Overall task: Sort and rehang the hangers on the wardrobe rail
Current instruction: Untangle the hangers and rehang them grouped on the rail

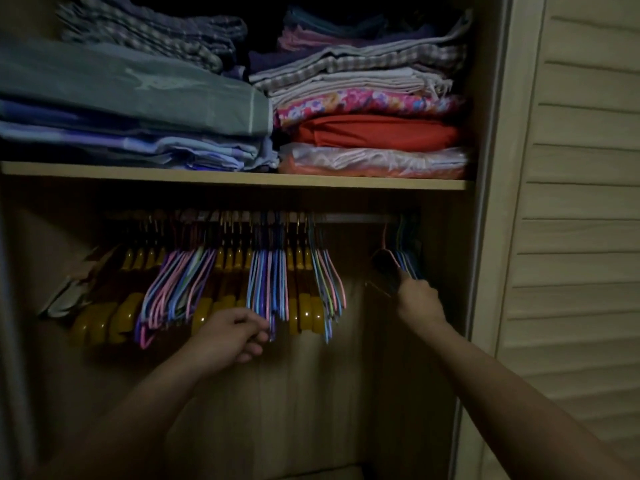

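Dim hands: left hand (239, 336) pinches wire hangers (268, 289); right hand (417, 299) grips shadowed hangers (407, 263).

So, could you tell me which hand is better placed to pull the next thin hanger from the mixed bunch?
Left. The left hand already pinches the thin hangers mid-rail; the right hand grips the sorted group at the rail's right end.

The scene is being lit only dimly, from the front right side. The louvred door (585, 202) and the folded clothes (374, 109) are being shown brightest, while the space under the shelf (239, 176) is being kept in deep shadow. Small glare spots are being seen on the yellow hangers (306, 315). Fine detail is being lost to softness and grain, and straight lines are being bent near the edges.
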Tool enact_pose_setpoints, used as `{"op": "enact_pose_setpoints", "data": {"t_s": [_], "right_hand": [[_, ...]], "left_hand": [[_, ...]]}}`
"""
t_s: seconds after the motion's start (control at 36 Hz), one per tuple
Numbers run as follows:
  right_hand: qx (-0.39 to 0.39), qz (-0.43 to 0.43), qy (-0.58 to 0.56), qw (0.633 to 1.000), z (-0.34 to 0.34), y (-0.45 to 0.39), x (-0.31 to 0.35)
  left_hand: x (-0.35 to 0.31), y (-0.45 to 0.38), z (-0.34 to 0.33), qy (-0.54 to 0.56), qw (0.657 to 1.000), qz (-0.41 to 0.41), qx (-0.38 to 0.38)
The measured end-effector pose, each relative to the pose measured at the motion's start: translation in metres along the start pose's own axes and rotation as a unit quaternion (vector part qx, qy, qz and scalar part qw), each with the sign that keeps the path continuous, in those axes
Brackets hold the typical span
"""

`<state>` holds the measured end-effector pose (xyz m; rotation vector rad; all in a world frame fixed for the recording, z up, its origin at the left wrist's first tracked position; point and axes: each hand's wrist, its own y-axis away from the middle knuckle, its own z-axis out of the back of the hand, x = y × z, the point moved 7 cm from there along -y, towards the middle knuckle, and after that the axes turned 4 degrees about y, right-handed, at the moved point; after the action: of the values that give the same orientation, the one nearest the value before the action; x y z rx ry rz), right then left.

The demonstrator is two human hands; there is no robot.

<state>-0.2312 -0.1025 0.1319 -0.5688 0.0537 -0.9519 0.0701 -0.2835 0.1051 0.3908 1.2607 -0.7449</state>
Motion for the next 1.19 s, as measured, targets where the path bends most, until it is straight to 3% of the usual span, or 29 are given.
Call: {"op": "enact_pose_setpoints", "data": {"t_s": [0.22, 0.33, 0.42, 0.47, 0.5, 0.56, 0.61, 0.67, 0.81, 0.94, 1.0, 1.19], "right_hand": [[-0.003, -0.02, 0.015, 1.0, -0.008, -0.013, -0.005], [0.037, -0.024, 0.014, 0.999, -0.014, -0.011, -0.008], [-0.073, 0.023, 0.079, 0.994, -0.002, -0.001, 0.006], [-0.138, 0.067, 0.03, 0.988, 0.007, 0.008, 0.026], [-0.117, 0.068, -0.047, 0.99, 0.008, 0.007, 0.036], [0.029, 0.017, -0.231, 0.972, -0.006, 0.002, 0.056], [0.141, -0.039, -0.388, 0.91, -0.022, 0.0, 0.075], [0.157, -0.04, -0.421, 0.892, -0.031, -0.006, 0.086], [0.109, -0.073, -0.443, 0.887, -0.043, -0.018, 0.086], [-0.09, -0.034, -0.357, 0.929, -0.003, -0.037, 0.085], [-0.132, -0.007, -0.31, 0.941, 0.013, -0.049, 0.09], [-0.073, -0.026, -0.249, 0.965, 0.009, -0.063, 0.085]], "left_hand": [[-0.001, -0.006, 0.004, 0.005, 1.0, -0.009, 0.014], [-0.004, -0.01, 0.006, 0.002, 1.0, -0.016, 0.02], [-0.002, -0.015, 0.009, 0.007, 0.999, -0.025, 0.024], [0.0, -0.016, 0.011, 0.006, 0.999, -0.027, 0.028], [0.0, -0.016, 0.011, 0.007, 0.999, -0.026, 0.029], [-0.001, -0.017, 0.009, 0.006, 0.999, -0.023, 0.034], [-0.005, -0.018, 0.009, 0.004, 0.999, -0.023, 0.03], [-0.01, -0.017, 0.011, 0.007, 0.999, -0.029, 0.025], [-0.008, -0.01, 0.021, 0.018, 0.999, -0.028, 0.018], [0.003, -0.006, 0.038, 0.015, 1.0, -0.017, 0.004], [0.005, -0.006, 0.043, 0.019, 1.0, -0.015, -0.003], [0.018, 0.002, 0.036, 0.046, 0.998, -0.016, 0.038]]}}
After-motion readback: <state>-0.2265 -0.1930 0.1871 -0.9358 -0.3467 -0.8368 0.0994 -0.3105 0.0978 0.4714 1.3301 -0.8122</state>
